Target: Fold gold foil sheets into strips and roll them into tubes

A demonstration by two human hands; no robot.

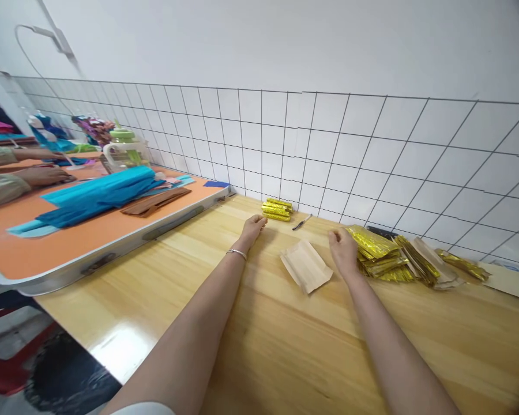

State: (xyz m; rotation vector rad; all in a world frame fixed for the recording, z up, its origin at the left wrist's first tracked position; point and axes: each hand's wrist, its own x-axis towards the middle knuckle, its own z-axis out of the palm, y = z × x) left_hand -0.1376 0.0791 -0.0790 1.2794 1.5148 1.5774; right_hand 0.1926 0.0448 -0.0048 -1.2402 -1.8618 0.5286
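My left hand [253,229] is over the wooden table with its fingers curled together, just in front of a small pile of shiny gold foil rolls [277,210]. Whatever its fingertips may hold is hidden. My right hand [344,251] is also closed, its fingers bent inward, close to the left end of a fanned stack of gold foil strips [378,251]. I cannot make out anything in it. Between my hands lies a creased piece of brown paper [306,266]. A pen [301,222] rests behind it, near the wall.
Brown paper pieces [436,262] and more gold foil [465,265] lie to the right. On the left, an orange-topped table [8,253] with a raised edge holds blue folded paper [99,193], brown strips [158,202] and a green-lidded jug [125,150]. Another person's hands [47,174] work there.
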